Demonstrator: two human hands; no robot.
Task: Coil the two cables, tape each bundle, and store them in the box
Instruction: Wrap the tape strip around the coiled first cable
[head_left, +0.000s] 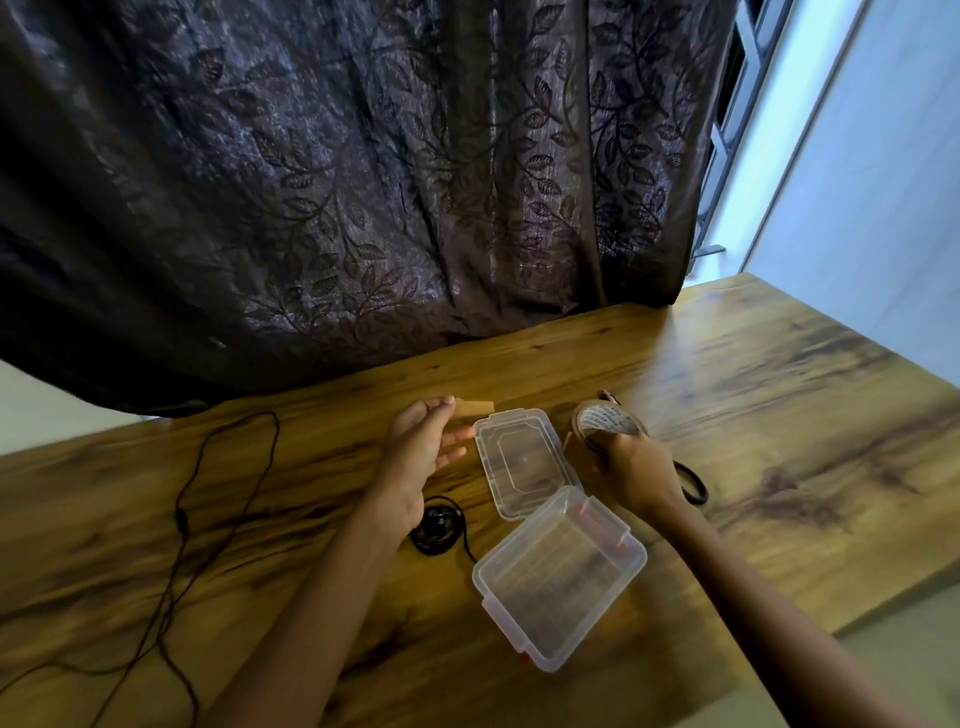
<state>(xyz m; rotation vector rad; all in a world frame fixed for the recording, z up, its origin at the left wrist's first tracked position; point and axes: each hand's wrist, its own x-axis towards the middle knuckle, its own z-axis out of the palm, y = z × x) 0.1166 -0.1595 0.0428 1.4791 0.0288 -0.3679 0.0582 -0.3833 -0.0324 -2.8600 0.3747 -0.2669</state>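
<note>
My left hand (426, 447) pinches a tape strip (475, 407), the coiled cable (436, 526) lying just behind its wrist; my right hand (639, 467) grips the tape roll (608, 420).

The box (558, 579) is set on the table (779, 389), its lid (522, 462) opened behind it; the tape roll (605, 418) is seen right of the lid; a coiled cable (439, 527) is laid left, a loose cable (182, 519) farther left.

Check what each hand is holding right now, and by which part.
Left hand pinches a short tape strip by its left end, at the fingertips. Right hand grips the tape roll by its lower rim.
</note>
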